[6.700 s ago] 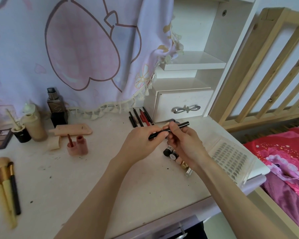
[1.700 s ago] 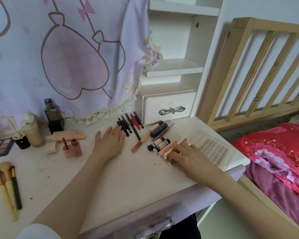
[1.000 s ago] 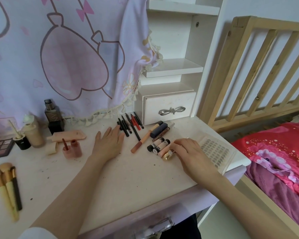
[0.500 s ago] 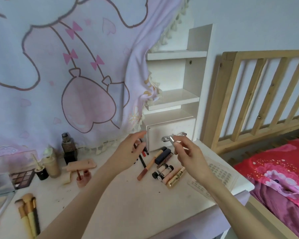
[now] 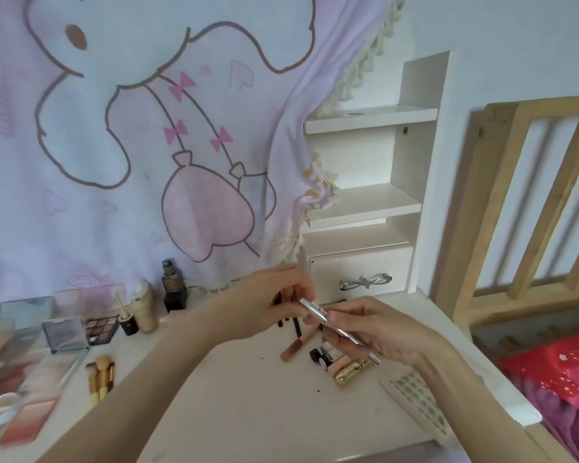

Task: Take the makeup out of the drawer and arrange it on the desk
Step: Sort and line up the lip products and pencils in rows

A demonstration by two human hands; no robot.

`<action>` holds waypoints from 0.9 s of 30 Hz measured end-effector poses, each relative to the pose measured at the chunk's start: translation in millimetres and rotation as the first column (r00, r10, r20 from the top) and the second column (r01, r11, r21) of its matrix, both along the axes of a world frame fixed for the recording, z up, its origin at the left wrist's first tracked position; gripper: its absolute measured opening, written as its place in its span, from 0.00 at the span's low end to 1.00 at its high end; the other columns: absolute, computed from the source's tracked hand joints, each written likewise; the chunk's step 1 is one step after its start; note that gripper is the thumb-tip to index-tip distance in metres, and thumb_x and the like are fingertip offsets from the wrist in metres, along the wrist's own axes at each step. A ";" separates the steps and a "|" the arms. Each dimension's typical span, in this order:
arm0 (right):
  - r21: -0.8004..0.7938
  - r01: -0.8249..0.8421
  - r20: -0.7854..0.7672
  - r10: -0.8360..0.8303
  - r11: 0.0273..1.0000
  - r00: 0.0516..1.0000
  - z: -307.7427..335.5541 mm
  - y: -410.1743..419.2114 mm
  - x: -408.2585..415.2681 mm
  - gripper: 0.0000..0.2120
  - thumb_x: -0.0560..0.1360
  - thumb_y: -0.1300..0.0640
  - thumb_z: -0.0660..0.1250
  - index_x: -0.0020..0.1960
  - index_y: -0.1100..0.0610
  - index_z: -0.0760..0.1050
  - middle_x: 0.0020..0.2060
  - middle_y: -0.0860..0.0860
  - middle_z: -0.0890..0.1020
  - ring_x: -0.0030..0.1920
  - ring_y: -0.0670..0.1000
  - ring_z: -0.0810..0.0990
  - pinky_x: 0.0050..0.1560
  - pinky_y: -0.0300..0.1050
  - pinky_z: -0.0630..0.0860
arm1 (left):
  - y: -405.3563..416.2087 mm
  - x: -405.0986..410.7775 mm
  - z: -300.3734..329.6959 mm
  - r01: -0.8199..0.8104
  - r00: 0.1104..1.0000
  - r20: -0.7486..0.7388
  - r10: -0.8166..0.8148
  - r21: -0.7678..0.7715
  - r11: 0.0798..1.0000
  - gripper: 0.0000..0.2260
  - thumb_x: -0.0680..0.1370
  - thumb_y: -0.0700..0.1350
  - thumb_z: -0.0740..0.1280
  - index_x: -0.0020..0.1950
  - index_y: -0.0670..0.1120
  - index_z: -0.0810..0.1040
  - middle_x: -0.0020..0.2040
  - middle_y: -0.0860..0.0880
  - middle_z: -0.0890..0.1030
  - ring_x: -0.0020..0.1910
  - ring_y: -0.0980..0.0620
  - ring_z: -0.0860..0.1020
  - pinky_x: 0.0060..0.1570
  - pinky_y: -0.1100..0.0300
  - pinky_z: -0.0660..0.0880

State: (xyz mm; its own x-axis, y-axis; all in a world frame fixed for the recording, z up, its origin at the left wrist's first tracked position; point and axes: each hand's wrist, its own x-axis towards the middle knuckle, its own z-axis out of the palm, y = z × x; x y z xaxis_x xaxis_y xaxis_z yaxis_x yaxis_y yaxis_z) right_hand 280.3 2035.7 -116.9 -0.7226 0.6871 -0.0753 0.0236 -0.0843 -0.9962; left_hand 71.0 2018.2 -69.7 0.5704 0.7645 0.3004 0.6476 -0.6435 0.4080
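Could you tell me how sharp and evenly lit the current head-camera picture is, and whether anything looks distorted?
Head view: soft, even daylight with no harsh shadows or glare; motion blur smears the left edge around the palettes; the silver pen in the right hand stays fairly readable, the left hand is softer; wide-angle distortion bends the shelf unit and bed rail.

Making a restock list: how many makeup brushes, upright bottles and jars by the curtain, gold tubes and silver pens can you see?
Makeup brushes: 3
Upright bottles and jars: 3 (dark bottle, beige bottle, black jar)
Gold tube: 1
Silver pen: 1, gripped by the right hand
Total: 8
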 end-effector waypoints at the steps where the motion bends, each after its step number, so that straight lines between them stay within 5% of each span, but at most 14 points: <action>1: 0.011 -0.031 -0.016 0.031 0.999 0.999 2.4 5.4 -2.6 0.19 0.75 0.53 0.65 0.58 0.66 0.76 0.32 0.50 0.77 0.25 0.45 0.67 0.26 0.36 0.59 | -1.6 -1.2 2.3 -0.024 1.000 -0.007 0.024 0.004 1.000 0.04 0.75 0.45 0.68 0.45 0.53 0.75 0.39 0.59 0.73 0.38 0.61 0.71 0.39 0.71 0.66; 6: 0.070 0.049 -0.035 -0.047 0.996 0.998 22.6 32.2 -28.1 0.12 0.71 0.48 0.68 0.42 0.57 0.79 0.29 0.52 0.76 0.21 0.45 0.65 0.21 0.35 0.57 | -8.6 -22.3 12.5 -0.264 0.954 0.163 0.251 0.067 0.962 0.09 0.76 0.43 0.66 0.41 0.56 0.71 0.31 0.61 0.73 0.32 0.64 0.71 0.33 0.73 0.66; 9: -0.138 0.147 -0.190 -0.172 0.979 0.967 27.1 45.1 -51.6 0.10 0.67 0.52 0.70 0.37 0.58 0.75 0.27 0.51 0.75 0.21 0.44 0.66 0.19 0.33 0.61 | -13.5 -47.3 9.7 -0.452 0.884 0.177 0.432 0.094 0.887 0.08 0.77 0.45 0.64 0.42 0.56 0.68 0.32 0.55 0.70 0.32 0.61 0.69 0.33 0.69 0.66; 12: -0.220 0.175 -0.230 -0.226 0.960 0.947 26.7 45.6 -83.9 0.10 0.67 0.54 0.71 0.37 0.58 0.73 0.27 0.51 0.73 0.22 0.44 0.66 0.18 0.33 0.60 | -20.7 -56.1 -3.3 -0.522 0.853 0.104 0.512 0.143 0.841 0.03 0.79 0.49 0.60 0.51 0.53 0.69 0.36 0.55 0.72 0.34 0.58 0.73 0.33 0.65 0.66; 16: -0.178 0.247 -0.226 -0.284 0.953 0.932 24.0 33.3 -121.7 0.13 0.75 0.53 0.66 0.35 0.58 0.74 0.22 0.48 0.69 0.19 0.44 0.61 0.16 0.33 0.57 | -23.4 -52.6 -21.3 -0.600 0.747 -0.099 0.658 0.326 0.730 0.16 0.78 0.59 0.52 0.55 0.49 0.66 0.42 0.54 0.77 0.41 0.50 0.77 0.41 0.53 0.73; 20: -0.016 0.260 -0.279 -0.254 0.966 0.926 21.5 21.5 -132.9 0.13 0.78 0.56 0.62 0.38 0.62 0.74 0.21 0.46 0.65 0.19 0.43 0.58 0.18 0.33 0.56 | -33.6 -62.9 -31.2 -0.603 0.784 -0.045 0.619 0.185 0.776 0.20 0.77 0.59 0.47 0.50 0.46 0.69 0.37 0.48 0.78 0.35 0.47 0.76 0.39 0.50 0.72; 24: 0.114 0.259 -0.334 -0.208 0.959 0.919 11.8 11.0 -136.4 0.10 0.78 0.60 0.61 0.40 0.62 0.76 0.21 0.46 0.65 0.20 0.44 0.60 0.20 0.34 0.58 | -45.5 -80.6 -26.3 -0.482 0.833 0.178 0.524 -0.230 0.845 0.17 0.79 0.56 0.50 0.37 0.54 0.72 0.25 0.55 0.71 0.25 0.59 0.68 0.32 0.63 0.66; 27: 0.155 0.284 -0.338 -0.219 0.946 0.915 8.9 5.2 -140.9 0.09 0.78 0.65 0.61 0.43 0.58 0.77 0.25 0.49 0.71 0.25 0.46 0.66 0.24 0.35 0.62 | -47.6 -93.3 -18.2 -0.469 0.847 0.172 0.502 -0.201 0.860 0.10 0.78 0.57 0.57 0.41 0.56 0.73 0.31 0.52 0.75 0.29 0.53 0.73 0.35 0.58 0.71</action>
State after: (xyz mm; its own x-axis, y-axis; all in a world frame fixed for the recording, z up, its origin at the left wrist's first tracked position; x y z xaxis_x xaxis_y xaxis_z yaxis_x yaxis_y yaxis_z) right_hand 139.4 2040.9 -108.0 -0.4879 0.8265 0.2808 -0.2868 0.1520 -0.9459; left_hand -22.3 1970.6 -87.9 0.0501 0.9708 0.2345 0.7492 -0.1918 0.6340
